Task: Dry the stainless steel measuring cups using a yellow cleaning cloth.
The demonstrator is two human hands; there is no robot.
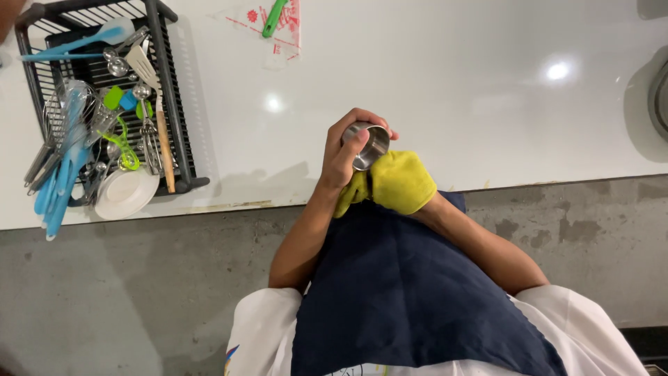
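Head view: the left hand (346, 154) is clamped around a small steel cup (367, 145), held above the counter (431, 90) near its front edge, while the right hand (402, 182), wholly wrapped in a yellow cloth (398, 182), presses against the cup's base; whether its fingers are closed cannot be told. At the counter's left end stands a black wire rack (170, 83) crowded with blue utensils (59, 184), a wooden-handled spatula (156, 111) and a white dish (125, 193). A green-handled tool (274, 17) lies near the far edge.
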